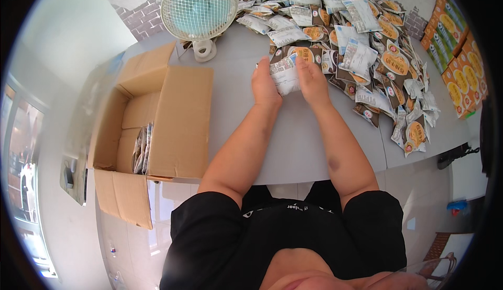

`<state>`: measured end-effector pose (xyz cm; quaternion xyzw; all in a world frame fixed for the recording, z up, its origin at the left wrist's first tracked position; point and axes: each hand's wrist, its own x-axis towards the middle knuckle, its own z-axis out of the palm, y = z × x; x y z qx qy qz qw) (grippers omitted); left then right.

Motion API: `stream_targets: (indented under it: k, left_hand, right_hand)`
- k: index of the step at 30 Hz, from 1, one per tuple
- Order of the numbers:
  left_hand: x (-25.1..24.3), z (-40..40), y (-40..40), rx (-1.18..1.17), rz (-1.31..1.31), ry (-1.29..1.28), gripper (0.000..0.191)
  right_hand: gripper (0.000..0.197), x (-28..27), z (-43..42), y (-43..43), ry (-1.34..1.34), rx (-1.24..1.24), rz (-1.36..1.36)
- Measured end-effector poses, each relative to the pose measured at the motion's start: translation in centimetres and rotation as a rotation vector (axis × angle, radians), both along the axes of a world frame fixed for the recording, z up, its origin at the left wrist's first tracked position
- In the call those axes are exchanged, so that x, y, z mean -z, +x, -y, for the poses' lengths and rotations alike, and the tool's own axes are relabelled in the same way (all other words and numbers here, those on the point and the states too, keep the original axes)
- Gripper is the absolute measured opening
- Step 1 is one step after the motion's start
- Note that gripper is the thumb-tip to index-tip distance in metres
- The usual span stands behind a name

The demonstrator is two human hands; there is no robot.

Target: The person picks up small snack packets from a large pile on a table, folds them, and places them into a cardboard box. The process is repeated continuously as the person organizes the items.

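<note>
Between my left hand (264,82) and my right hand (312,80) is a printed white milk pouch (284,78), gripped at its two sides above the grey table (243,133). Just beyond it, a brown-and-orange pouch (304,53) lies at the near edge of a large heap of similar pouches (355,56), some showing the white printed side, others the brown one. To the left stands an open cardboard box (178,121) with several pouches (142,148) upright in a row along its inner right wall. My fingertips are partly hidden behind the held pouch.
A fan with a white wire guard (199,9) stands at the back left, beyond the box. Orange and green printed cartons (456,54) are stacked at the far right. The box's near flap (125,195) hangs past the table's front edge.
</note>
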<state>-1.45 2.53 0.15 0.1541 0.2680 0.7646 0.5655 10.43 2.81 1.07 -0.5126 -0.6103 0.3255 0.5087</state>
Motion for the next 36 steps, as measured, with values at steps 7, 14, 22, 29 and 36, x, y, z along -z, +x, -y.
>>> stream_targets:
  k: [7,14,22,29,36]
  left_hand:
    - [-1.9,1.3,0.6,0.187,-0.019,0.068,0.029]
    - [-2.9,1.3,0.3,0.280,-0.033,0.050,0.033]
    - [-0.8,0.0,-1.0,0.051,0.213,-0.061,0.046]
    - [-0.3,1.3,2.2,0.025,-0.014,-0.022,0.050]
    - [-1.8,1.7,2.4,0.125,-0.146,0.002,0.036]
  right_hand:
    - [0.057,-0.5,0.2,0.7,-0.210,-0.143,-0.022]
    - [0.052,-0.6,0.5,1.3,-0.185,-0.303,-0.274]
    - [0.049,1.0,0.5,-0.5,-0.301,-0.470,-0.648]
    - [0.045,1.5,0.3,-2.0,-0.202,-0.185,-0.924]
    - [0.027,1.2,0.0,-0.4,-0.357,-0.198,-0.877]
